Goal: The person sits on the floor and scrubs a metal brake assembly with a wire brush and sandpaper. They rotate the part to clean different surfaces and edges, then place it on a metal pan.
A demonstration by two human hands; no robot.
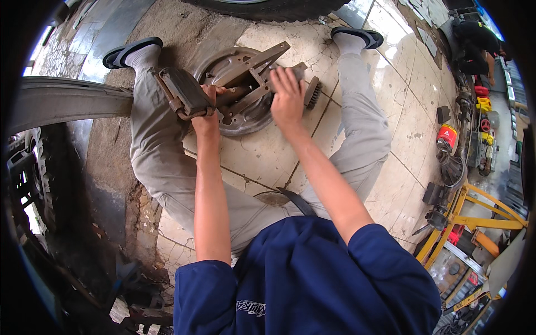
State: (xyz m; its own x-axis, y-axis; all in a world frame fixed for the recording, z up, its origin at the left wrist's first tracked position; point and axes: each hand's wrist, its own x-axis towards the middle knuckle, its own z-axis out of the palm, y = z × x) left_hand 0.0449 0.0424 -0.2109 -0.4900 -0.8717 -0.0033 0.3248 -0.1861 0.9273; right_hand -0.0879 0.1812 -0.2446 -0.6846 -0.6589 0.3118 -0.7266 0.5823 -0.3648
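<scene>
The left hand [205,111] was closed around a rusty brake shoe [184,92], holding it up at the left edge of a round backing plate [237,120] on the tiled floor [262,162] in the upper middle of the frame. The right hand [287,97] gripped a wire brush [311,92], its bristles showing at the hand's right side, pressed near the plate's right rim. A metal bracket [254,64] lay across the plate between the two hands.

The shoe looked heavy and was held by one end only; a loose grip could have let it drop onto the plate or the legs stretched out on either side. Hard brushing might also have shifted the unclamped plate, or scraped the knuckles against the bracket's edges.
</scene>
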